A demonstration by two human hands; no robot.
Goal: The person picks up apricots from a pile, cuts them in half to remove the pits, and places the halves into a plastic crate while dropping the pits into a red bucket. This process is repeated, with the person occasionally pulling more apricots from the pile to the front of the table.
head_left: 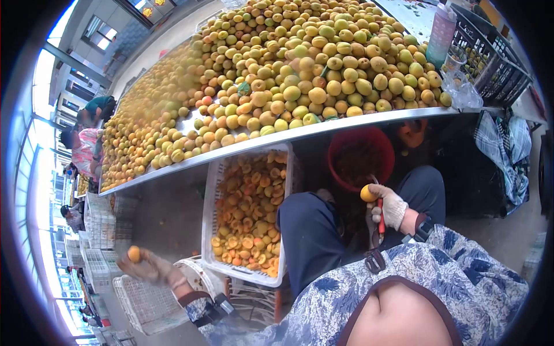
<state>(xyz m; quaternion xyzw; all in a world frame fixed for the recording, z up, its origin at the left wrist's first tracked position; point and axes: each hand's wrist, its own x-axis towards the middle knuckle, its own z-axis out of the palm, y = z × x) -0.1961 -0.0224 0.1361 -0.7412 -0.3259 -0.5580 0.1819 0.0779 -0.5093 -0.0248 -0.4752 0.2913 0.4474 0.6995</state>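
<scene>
The right hand (390, 209) pinches an apricot (367, 194) and closes round a red tool (381, 218) near the bucket (385, 143). Beside the crate (206, 236), the blurred left hand (151, 269) carries another apricot (134, 254), its finger gap unclear.

Head view looked forward and steeply down from wearer's head, over lap. Lens was very wide: dark curved border closed in corners, straight lines bowed near sides. Shirt (334, 294) sat closest, bottom centre to lower right. Left hand (151, 268), lower left, and right hand (392, 209), right of centre, lay farther out. Table (369, 119) crossed top, edge slanted; hall (92, 34) leaned sideways at far left, most distant.
</scene>
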